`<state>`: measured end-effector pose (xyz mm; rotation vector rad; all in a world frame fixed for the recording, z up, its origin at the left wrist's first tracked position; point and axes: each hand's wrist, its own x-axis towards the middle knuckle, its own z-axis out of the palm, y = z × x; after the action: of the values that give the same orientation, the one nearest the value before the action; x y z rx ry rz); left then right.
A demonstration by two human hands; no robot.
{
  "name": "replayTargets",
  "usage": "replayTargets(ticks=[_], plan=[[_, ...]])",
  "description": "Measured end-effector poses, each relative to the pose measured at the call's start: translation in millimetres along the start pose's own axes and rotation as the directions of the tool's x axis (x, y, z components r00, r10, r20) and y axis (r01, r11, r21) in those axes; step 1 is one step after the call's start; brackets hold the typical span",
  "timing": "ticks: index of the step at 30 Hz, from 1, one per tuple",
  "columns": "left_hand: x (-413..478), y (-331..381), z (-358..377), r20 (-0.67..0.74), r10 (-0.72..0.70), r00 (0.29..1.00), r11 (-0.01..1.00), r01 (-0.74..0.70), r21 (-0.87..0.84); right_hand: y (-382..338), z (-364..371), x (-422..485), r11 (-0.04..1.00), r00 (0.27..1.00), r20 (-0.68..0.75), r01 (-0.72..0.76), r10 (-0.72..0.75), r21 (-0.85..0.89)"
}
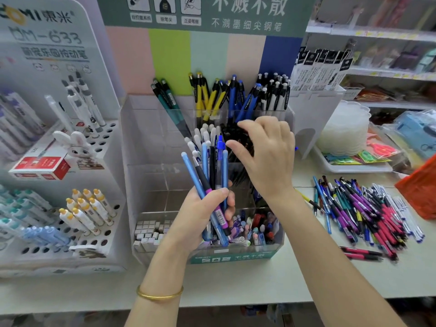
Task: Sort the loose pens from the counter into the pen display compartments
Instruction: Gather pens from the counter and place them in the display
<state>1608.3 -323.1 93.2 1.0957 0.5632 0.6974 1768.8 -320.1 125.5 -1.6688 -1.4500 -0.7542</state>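
My left hand [203, 208] grips a bundle of pens [210, 175], mostly blue with one black and one purple-gripped, held upright in front of the clear pen display [146, 185]. My right hand [266, 152] hovers over the middle-row compartment of black pens [236, 135], fingers spread and curled, with nothing visibly in them. The back row holds teal, yellow, blue and black-and-white pens in separate compartments. A heap of loose pens [368, 208] in pink, purple, blue and white lies on the counter to the right.
A white pen stand [70, 175] with a rabbit figure and a red box fills the left. An orange crate [420, 187] sits at the right edge behind the loose pens. A white tray [349, 168] with packets stands behind, shelves beyond.
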Motion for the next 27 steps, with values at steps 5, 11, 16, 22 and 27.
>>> replayTargets(ticks=[5, 11, 16, 22, 27], plan=[[1.6, 2.7, 3.1, -0.007, 0.028, 1.0, 0.995, -0.027, 0.099, -23.9, -30.5, -1.3, 0.905, 0.988, 0.15, -0.089, 0.028, 0.416], [5.3, -0.9, 7.7, 0.021, 0.028, 0.999, 0.994, -0.03, 0.105, -26.6, -32.8, 4.9, 0.852, 0.862, 0.493, -0.345, 0.121, 0.393], [7.6, -0.9, 3.3, 0.086, -0.033, 0.996, 0.998, 0.037, -0.043, -16.5, -40.8, 28.4, 0.558, 0.799, 0.545, -0.581, 0.252, 0.593], [6.9, -6.8, -5.3, 0.076, -0.076, 0.994, 0.979, 0.089, -0.182, -0.7, -51.7, 41.7, 0.583, 0.868, 0.013, -0.344, 0.496, 0.736], [9.3, -6.2, -7.5, 0.084, -0.03, 0.996, 0.976, 0.048, -0.212, -2.3, -34.0, 19.0, 0.849, 0.935, -0.193, -0.167, 0.298, 0.502]])
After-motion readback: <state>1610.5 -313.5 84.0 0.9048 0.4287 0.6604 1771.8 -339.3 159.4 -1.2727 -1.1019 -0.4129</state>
